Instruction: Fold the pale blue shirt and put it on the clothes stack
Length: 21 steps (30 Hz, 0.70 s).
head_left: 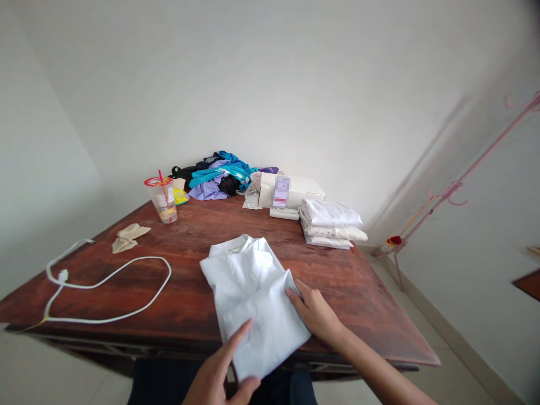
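Observation:
A white shirt, partly folded with its collar pointing away from me, lies on the dark red wooden table near the front edge. My left hand pinches the shirt's near corner, thumb on top and fingers curled under the cloth. My right hand grips the shirt's right edge, fingers closed on the fabric.
A stack of folded white garments sits at the back right beside a white box. A heap of coloured clothes, a plastic cup with a straw, a beige cloth and a white cable lie to the left. A pink rack stands at the right.

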Tool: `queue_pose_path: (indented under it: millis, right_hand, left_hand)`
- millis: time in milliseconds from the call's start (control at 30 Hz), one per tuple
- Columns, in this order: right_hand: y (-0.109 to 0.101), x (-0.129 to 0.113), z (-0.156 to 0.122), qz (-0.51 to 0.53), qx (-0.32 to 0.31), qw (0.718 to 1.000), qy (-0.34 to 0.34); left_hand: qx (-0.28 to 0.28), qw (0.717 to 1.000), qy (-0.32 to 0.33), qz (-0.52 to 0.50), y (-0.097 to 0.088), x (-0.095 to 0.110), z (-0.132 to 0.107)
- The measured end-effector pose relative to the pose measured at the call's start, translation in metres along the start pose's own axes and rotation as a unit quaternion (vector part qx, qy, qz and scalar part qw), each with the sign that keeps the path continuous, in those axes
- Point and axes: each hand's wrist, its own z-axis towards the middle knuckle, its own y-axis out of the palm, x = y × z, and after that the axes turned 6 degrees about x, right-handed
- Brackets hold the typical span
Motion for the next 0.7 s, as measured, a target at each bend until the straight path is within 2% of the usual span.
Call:
queue_pose_path:
  millis: [100,233,300,367,433,500,600,700]
  right_hand:
    - [0.002,0.000,0.000,-0.048,0.022,0.999,0.014]
    - [0.004,0.004,-0.004,-0.154,0.059,0.986,0.028]
    - [0.000,0.009,-0.009,-0.158,0.075,0.984,-0.030]
    - [-0.008,0.018,-0.016,-0.140,0.084,0.978,-0.127]
    - [-0.018,0.030,-0.023,-0.132,0.060,0.966,-0.215]
    - [-0.029,0.041,-0.028,-0.130,0.011,0.956,-0.261]
    - [-0.042,0.051,-0.026,-0.126,-0.049,0.954,-0.268]
    - [-0.047,0.053,-0.014,-0.131,-0.085,0.951,-0.265]
  left_hand:
    - [-0.033,0.996,0.064,0.053,0.001,-0.009,-0.002]
    - [-0.013,0.987,0.095,0.131,-0.001,-0.014,-0.006]
    - [0.008,0.976,0.120,0.184,-0.006,-0.015,-0.009]
    - [0.020,0.958,0.154,0.240,-0.013,-0.016,-0.012]
    - [0.023,0.935,0.192,0.297,-0.020,-0.017,-0.012]
    - [0.028,0.911,0.220,0.348,-0.025,-0.018,-0.008]
    - [-0.009,0.885,0.260,0.386,-0.026,-0.015,0.006]
    - [-0.070,0.883,0.275,0.374,-0.026,-0.011,0.026]
